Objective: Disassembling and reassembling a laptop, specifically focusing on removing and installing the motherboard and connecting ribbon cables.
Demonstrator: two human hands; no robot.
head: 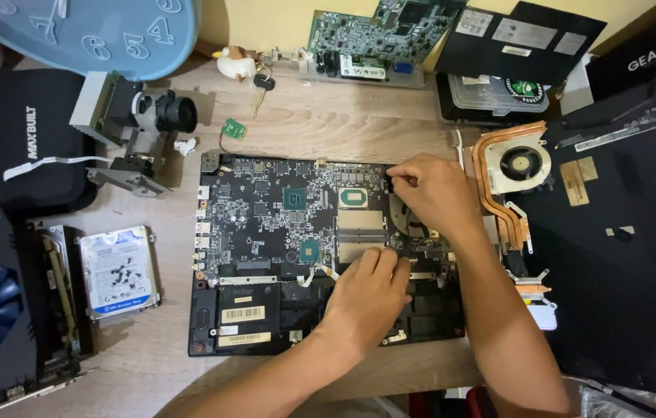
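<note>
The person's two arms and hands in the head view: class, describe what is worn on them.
Both forearms are bare, with no sleeves in view. The left hand and right hand wear no gloves; no rings, watch or wristband can be seen.

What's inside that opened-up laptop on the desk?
The laptop shows a dark circuit board with two green chips, a bare processor and labelled black parts below. The left hand and right hand cover the right side, so what's beneath them can't be seen.
</note>
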